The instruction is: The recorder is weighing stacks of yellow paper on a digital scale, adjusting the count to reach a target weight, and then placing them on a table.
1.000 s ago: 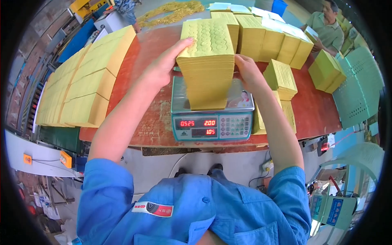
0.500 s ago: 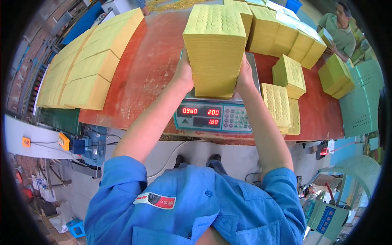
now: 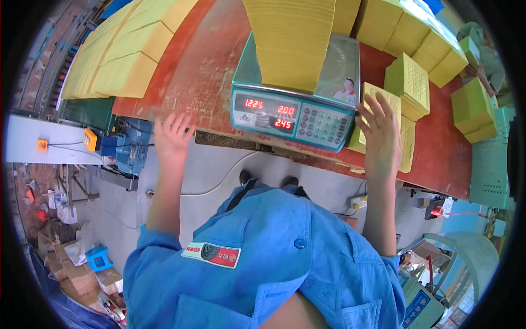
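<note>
A tall stack of yellow embossed paper (image 3: 290,44) stands by itself on the metal pan of a teal-edged digital scale (image 3: 326,131), its top cut off by the picture's upper edge. Red figures glow on the scale's front panel. Left of the scale, over the table's front edge, my left hand (image 3: 174,137) is empty with its fingers spread. My right hand (image 3: 379,134) is also empty, fingers apart, raised at the scale's right corner. Behind it, partly hidden, are small low stacks of yellow paper (image 3: 408,82).
The red table (image 3: 186,82) carries rows of yellow stacks (image 3: 129,68) on the left and more stacks (image 3: 408,27) at the back right. Near its right end, beside a green perforated panel (image 3: 490,156), another person's hand (image 3: 479,71) shows. A cable (image 3: 219,186) runs across the floor below.
Both hands have let go of the tall stack and drawn back and apart toward me. The stack stays on the scale, whose displayed figures have changed. The view has shifted and tilted.
</note>
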`<state>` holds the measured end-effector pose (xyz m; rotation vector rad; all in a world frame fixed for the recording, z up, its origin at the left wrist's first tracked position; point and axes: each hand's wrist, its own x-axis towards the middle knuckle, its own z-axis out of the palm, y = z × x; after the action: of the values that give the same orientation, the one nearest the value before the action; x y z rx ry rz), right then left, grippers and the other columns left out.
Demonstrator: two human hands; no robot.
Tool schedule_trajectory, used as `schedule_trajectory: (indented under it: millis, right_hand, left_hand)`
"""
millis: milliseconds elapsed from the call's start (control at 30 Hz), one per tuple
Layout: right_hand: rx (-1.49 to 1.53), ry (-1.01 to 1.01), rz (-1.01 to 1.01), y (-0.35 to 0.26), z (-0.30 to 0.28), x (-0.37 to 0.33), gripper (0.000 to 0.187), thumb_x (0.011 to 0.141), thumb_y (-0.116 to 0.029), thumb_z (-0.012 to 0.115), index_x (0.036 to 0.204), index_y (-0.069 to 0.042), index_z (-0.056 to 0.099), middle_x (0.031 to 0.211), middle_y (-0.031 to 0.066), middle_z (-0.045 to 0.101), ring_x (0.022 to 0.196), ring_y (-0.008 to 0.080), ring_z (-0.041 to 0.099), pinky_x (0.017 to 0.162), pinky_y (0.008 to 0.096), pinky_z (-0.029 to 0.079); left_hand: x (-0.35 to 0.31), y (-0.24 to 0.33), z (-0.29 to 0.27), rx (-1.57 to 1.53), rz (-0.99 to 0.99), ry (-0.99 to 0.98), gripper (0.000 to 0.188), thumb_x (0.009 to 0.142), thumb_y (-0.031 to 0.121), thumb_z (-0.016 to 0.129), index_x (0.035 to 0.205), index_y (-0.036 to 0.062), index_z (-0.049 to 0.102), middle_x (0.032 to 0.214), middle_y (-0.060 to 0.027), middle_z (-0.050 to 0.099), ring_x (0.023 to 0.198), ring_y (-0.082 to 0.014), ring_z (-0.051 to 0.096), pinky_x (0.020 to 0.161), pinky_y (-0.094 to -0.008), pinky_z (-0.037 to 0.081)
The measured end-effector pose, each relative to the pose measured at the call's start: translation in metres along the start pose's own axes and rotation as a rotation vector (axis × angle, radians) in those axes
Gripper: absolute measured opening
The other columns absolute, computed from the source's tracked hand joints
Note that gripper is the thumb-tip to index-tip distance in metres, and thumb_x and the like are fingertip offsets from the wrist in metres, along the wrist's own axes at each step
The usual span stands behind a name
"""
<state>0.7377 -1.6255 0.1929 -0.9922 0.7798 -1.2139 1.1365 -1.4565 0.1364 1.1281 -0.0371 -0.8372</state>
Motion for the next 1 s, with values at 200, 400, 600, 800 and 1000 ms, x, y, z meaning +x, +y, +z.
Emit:
schedule_trajectory:
  millis: [200,400,600,800,1000]
  right_hand:
    - [0.041,0.013,0.076,0.007,-0.016,-0.018,0.053,0.104,-0.036,0.037,0.143,-0.001,0.040,0.138,0.0169,0.051,0.121,0.0262,0.053,0.101,0.0394,0.040]
    - [0.057,0.019,0.083,0.008,-0.008,-0.018,0.051,0.104,-0.036,0.037,0.142,-0.002,0.042,0.137,0.0168,0.052,0.119,0.0259,0.055,0.100,0.0391,0.041]
    - [0.070,0.044,0.052,0.009,-0.006,-0.018,0.050,0.104,-0.035,0.038,0.141,-0.002,0.043,0.135,0.0170,0.053,0.118,0.0254,0.055,0.099,0.0387,0.042]
    - [0.071,0.118,0.001,0.009,0.007,-0.019,0.049,0.104,-0.034,0.039,0.140,-0.001,0.044,0.132,0.0173,0.055,0.115,0.0257,0.057,0.098,0.0383,0.043]
    - [0.086,0.234,-0.071,0.014,0.017,-0.032,0.048,0.103,-0.033,0.042,0.137,0.001,0.046,0.130,0.0180,0.057,0.113,0.0279,0.058,0.097,0.0394,0.044]
  left_hand:
    - [-0.027,0.005,-0.020,-0.036,0.045,0.161,0.073,0.101,0.051,0.035,0.150,-0.0018,0.022,0.149,-0.0228,0.034,0.136,-0.0336,0.039,0.110,-0.0522,0.033]
    - [-0.022,0.009,0.019,-0.024,0.052,-0.005,0.073,0.101,0.049,0.036,0.150,-0.0037,0.018,0.147,-0.0231,0.035,0.134,-0.0335,0.040,0.111,-0.0511,0.033]
    - [-0.001,0.023,0.049,-0.026,0.054,-0.090,0.073,0.101,0.048,0.038,0.148,-0.0054,0.021,0.144,-0.0239,0.037,0.132,-0.0335,0.042,0.109,-0.0507,0.034]
    - [0.014,0.049,0.090,0.044,0.087,-0.263,0.065,0.101,0.046,0.039,0.141,-0.0055,0.034,0.142,-0.0233,0.042,0.131,-0.0323,0.043,0.107,-0.0481,0.037]
    - [0.006,0.071,0.148,0.188,0.405,-0.509,0.048,0.101,0.034,0.041,0.126,-0.0049,0.052,0.130,-0.0250,0.055,0.122,-0.0338,0.052,0.103,-0.0449,0.041]
